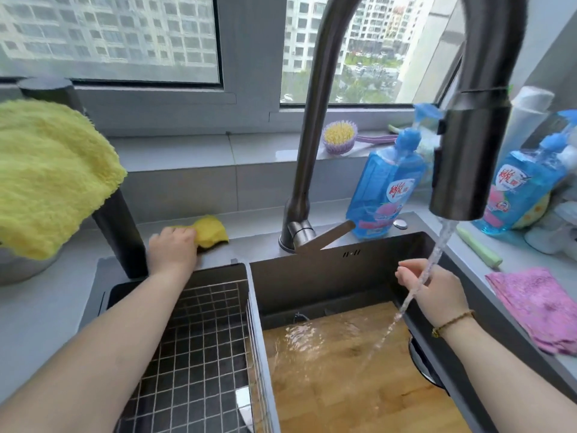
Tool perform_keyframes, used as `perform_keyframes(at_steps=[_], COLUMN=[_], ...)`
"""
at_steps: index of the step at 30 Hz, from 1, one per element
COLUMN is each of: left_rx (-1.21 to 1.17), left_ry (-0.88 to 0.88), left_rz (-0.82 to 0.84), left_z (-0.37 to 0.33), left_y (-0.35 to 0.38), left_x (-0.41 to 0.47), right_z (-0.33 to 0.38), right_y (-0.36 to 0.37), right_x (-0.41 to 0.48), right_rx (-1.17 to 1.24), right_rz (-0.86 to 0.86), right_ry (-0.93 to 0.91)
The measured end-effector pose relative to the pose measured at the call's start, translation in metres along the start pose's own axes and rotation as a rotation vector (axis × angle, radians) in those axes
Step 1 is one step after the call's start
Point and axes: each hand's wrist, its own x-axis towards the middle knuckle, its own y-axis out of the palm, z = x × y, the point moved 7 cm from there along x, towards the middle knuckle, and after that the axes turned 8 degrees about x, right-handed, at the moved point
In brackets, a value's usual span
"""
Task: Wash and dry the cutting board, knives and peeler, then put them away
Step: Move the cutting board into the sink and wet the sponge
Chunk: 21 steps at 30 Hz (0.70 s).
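Kitchen sink (368, 245), right basin: wets cutting board (343, 385) under tap (468, 170), grasps sponge (212, 231) on far ledge with left hand (173, 248), holds right hand (437, 292) slack, empty, in stream. Scrubbing, drying, storing ahead.

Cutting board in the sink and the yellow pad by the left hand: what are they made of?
Cutting board: likely bamboo or wood, pale jointed strips with grain, wet under the water. Yellow pad: seems a soft matt foam sponge, bulging where the left hand grips it; a cloth is possible.
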Motion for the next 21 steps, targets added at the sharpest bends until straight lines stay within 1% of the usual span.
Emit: perform_keyframes(at_steps=[2, 5, 7, 9, 11, 13, 15, 18, 19, 21], left_rx=[-0.052, 0.003, -0.010, -0.087, -0.185, -0.242, -0.311, -0.412, -0.429, -0.439], left_ry=[0.029, 0.069, 0.097, 0.098, 0.101, 0.187, 0.282, 0.404, 0.438, 0.483], left_rz=[-0.117, -0.018, -0.065, -0.147, -0.302, -0.387, -0.450, -0.492, -0.500, -0.501], left_z=[0.004, 0.003, 0.003, 0.003, -0.001, -0.017, -0.038, -0.071, -0.082, -0.105], left_y=[-0.008, -0.011, -0.024, -0.038, -0.056, -0.078, -0.093, -0.108, -0.110, -0.111], left_x=[-0.002, -0.016, -0.025, -0.034, -0.052, -0.078, -0.113, -0.163, -0.178, -0.199], right_z=[0.002, 0.007, 0.008, 0.005, 0.001, -0.005, -0.012, -0.017, -0.015, -0.006], right_y=[0.001, 0.002, 0.003, 0.000, -0.008, -0.013, -0.011, 0.005, 0.012, 0.029], right_x=[-0.007, -0.020, -0.028, -0.036, -0.045, -0.058, -0.077, -0.109, -0.121, -0.142], right_rx=[0.088, 0.206, 0.244, 0.272, 0.325, 0.407, 0.491, 0.650, 0.738, 0.878], right_rz=[-0.008, 0.005, 0.023, 0.011, -0.041, -0.089, -0.082, 0.026, 0.091, 0.279], right_ry=[0.032, 0.062, 0.077, 0.094, 0.117, 0.172, 0.241, 0.393, 0.457, 0.581])
